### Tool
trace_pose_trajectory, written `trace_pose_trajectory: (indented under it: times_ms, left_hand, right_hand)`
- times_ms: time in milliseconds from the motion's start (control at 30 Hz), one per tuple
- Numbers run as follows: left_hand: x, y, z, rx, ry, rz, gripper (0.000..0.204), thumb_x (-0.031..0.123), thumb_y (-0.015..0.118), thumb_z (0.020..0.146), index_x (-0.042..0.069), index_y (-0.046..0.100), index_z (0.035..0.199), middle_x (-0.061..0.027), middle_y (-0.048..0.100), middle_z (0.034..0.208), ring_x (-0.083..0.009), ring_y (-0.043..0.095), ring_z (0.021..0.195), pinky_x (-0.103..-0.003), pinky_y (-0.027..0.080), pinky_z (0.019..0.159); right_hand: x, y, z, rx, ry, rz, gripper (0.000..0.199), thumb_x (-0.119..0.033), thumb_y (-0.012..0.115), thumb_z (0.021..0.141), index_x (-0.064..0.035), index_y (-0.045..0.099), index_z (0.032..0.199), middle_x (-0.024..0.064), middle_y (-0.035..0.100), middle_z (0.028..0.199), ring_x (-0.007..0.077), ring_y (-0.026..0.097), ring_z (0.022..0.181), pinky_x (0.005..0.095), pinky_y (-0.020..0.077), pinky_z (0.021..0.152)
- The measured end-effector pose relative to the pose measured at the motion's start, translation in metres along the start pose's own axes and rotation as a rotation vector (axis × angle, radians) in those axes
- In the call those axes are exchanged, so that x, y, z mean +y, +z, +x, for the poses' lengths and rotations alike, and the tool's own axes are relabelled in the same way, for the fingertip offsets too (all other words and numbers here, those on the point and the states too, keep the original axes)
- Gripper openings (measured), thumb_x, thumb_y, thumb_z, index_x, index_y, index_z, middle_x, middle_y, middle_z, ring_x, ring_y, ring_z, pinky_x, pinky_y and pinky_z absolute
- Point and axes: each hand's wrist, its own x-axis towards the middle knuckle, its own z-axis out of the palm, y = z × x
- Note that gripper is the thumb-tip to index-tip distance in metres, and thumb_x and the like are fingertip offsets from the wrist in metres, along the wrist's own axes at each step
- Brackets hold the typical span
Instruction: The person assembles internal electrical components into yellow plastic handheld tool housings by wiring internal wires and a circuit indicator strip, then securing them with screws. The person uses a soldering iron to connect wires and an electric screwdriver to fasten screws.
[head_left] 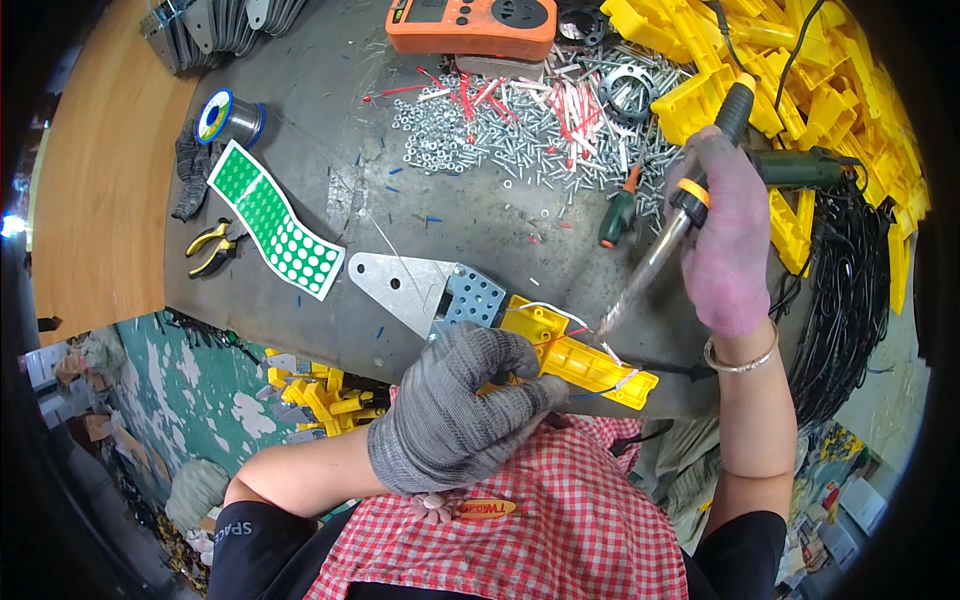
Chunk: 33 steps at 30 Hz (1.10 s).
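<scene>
My left hand (455,405), in a grey knit glove, grips a long yellow plastic part (590,365) fixed to a perforated metal bracket (420,285) at the table's near edge. White, red and blue wires run over the yellow part. My right hand (725,240), in a pinkish glove, holds a soldering iron (685,210) by its black and yellow handle. Its metal tip points down-left and meets the wires on the yellow part.
An orange meter (470,25) lies at the back. Heaps of screws, nuts and red and white wire bits (520,115), a screwdriver (618,212), yellow plastic parts (800,90), black cables (850,300), a solder spool (230,118), green dotted sheet (275,220) and pliers (215,245) surround the work.
</scene>
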Motion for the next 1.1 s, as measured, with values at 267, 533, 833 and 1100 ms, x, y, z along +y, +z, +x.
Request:
trace_pose_trajectory:
  times_ms: [267, 533, 833, 1100]
  left_hand:
    - [0.003, 0.006, -0.002, 0.015, 0.031, 0.138, 0.037, 0.009, 0.09, 0.062, 0.015, 0.08, 0.097, -0.0044, 0.062, 0.09, -0.0224, 0.061, 0.075, -0.034, 0.047, 0.061]
    - [0.002, 0.007, -0.006, 0.03, 0.054, 0.093, 0.036, 0.006, 0.085, 0.065, 0.011, 0.078, 0.099, -0.006, 0.062, 0.089, -0.0242, 0.06, 0.075, -0.036, 0.046, 0.063]
    - [-0.001, 0.011, -0.005, 0.013, 0.006, 0.087, 0.036, 0.005, 0.082, 0.067, 0.008, 0.076, 0.102, -0.0065, 0.06, 0.087, -0.0259, 0.058, 0.076, -0.039, 0.043, 0.065]
    - [-0.008, 0.01, -0.011, -0.009, 0.05, 0.024, 0.033, 0.007, 0.083, 0.068, 0.011, 0.078, 0.101, -0.005, 0.057, 0.086, -0.0259, 0.056, 0.076, -0.04, 0.04, 0.064]
  right_hand:
    - [-0.002, 0.009, -0.026, -0.101, -0.125, -0.206, 0.021, -0.016, 0.043, 0.107, -0.0005, 0.057, 0.1, 0.0068, 0.055, 0.081, 0.0138, 0.051, 0.068, 0.0295, 0.0435, 0.059]
    - [-0.009, 0.022, -0.031, -0.038, 0.054, 0.184, 0.023, -0.024, 0.057, 0.101, -0.0014, 0.06, 0.096, 0.0012, 0.049, 0.075, 0.0097, 0.046, 0.067, 0.028, 0.0403, 0.059]
    - [-0.009, 0.02, -0.031, -0.078, -0.036, 0.046, 0.012, -0.012, 0.053, 0.099, -0.0009, 0.057, 0.099, 0.0054, 0.053, 0.077, 0.0161, 0.051, 0.067, 0.0309, 0.0428, 0.058]
    - [-0.015, 0.021, -0.03, -0.074, -0.08, -0.037, 0.009, -0.005, 0.049, 0.102, -0.0007, 0.055, 0.097, 0.0117, 0.056, 0.083, 0.0213, 0.056, 0.067, 0.0328, 0.0457, 0.057]
